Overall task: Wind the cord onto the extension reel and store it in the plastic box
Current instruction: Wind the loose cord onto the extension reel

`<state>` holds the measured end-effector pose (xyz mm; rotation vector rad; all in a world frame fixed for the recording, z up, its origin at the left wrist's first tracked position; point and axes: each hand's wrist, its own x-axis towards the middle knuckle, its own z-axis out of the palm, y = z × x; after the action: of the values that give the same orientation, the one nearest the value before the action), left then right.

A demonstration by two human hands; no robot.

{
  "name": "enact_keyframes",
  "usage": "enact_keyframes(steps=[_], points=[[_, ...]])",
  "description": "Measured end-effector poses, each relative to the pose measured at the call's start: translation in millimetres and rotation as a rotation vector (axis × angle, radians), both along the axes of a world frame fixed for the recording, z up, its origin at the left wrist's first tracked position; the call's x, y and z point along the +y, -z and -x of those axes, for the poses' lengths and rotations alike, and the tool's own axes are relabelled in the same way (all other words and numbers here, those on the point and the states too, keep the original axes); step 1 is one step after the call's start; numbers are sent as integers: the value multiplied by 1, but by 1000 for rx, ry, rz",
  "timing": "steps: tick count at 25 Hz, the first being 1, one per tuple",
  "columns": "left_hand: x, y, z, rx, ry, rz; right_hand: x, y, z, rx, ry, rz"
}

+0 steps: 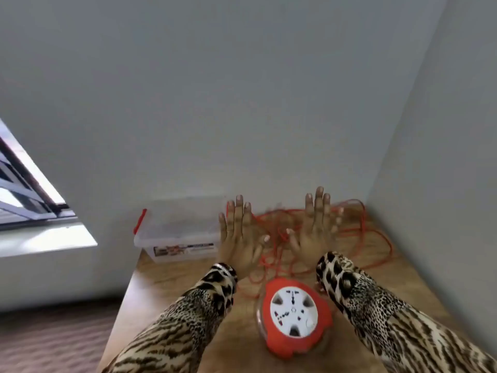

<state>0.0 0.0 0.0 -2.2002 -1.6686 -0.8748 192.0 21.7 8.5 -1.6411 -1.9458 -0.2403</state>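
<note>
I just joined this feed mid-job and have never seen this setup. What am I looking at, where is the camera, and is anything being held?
There is no machine: a person wears one camera on the head, looking forward and down. The left hand and right hand are stretched out with straight, spread fingers and hold nothing. Below them is a wooden table. On it the orange extension reel lies near the person with its white socket face up. The orange cord lies loose and tangled beyond it, not yet wound. The clear plastic box sits at the far left by the wall.
</note>
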Motion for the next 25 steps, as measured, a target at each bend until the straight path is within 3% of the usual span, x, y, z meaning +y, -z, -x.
enact_keyframes(steps=[6, 12, 19, 25], points=[[-87, 64, 11, -107, 26, 267, -81, 58, -12, 119, -23, 252], [-147, 75, 26, -509, -11, 640, -138, 63, -39, 277, -129, 503], [-114, 63, -8, -1064, -114, 974, -152, 61, -35, 572, 21, 663], [-108, 68, -15, -1243, -125, 1121, -147, 61, -44, 566, -13, 767]])
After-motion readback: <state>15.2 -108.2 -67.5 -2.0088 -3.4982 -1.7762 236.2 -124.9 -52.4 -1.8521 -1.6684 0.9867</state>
